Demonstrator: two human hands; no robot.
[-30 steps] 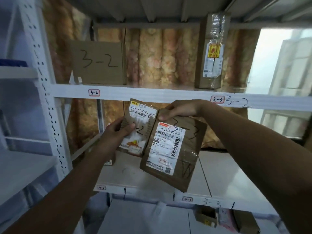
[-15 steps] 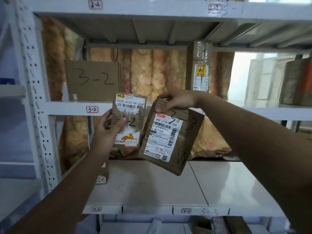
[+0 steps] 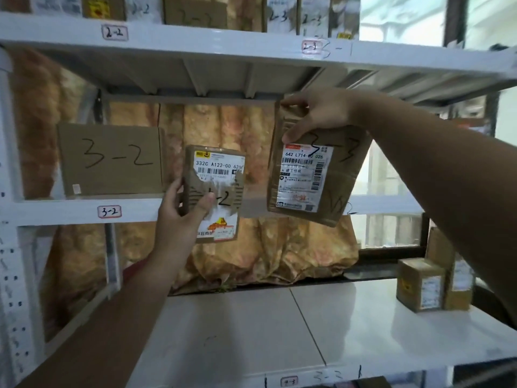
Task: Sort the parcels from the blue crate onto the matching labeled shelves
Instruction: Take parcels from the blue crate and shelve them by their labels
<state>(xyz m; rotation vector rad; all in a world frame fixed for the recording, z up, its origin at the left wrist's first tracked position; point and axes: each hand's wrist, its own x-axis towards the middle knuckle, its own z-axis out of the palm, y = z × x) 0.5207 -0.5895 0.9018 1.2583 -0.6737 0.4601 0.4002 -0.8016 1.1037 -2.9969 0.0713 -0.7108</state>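
Observation:
My left hand [image 3: 184,210] grips a small brown parcel [image 3: 216,191] with a torn white label and a handwritten "-2"; it is held upright in front of the white shelf edge [image 3: 56,211] tagged 3-2 [image 3: 109,211]. My right hand [image 3: 316,113] pinches the top of a larger brown parcel [image 3: 313,177] marked "3-3", raised and tilted at the level of that same shelf, just under the upper shelf [image 3: 195,43]. The blue crate is out of sight.
A cardboard box marked "3-2" [image 3: 112,161] stands on the 3-2 shelf at left. The upper shelf carries tags 2-2 [image 3: 114,33] and 2-3 [image 3: 311,46] and several parcels. Small boxes [image 3: 425,284] sit at right on the lower white shelf [image 3: 251,331]. A perforated upright [image 3: 11,275] stands at left.
Both hands have lifted their parcels from the lower shelf level up to the 3-2 shelf level. The right parcel moved up and to the right, away from the left one. The view tilted upward.

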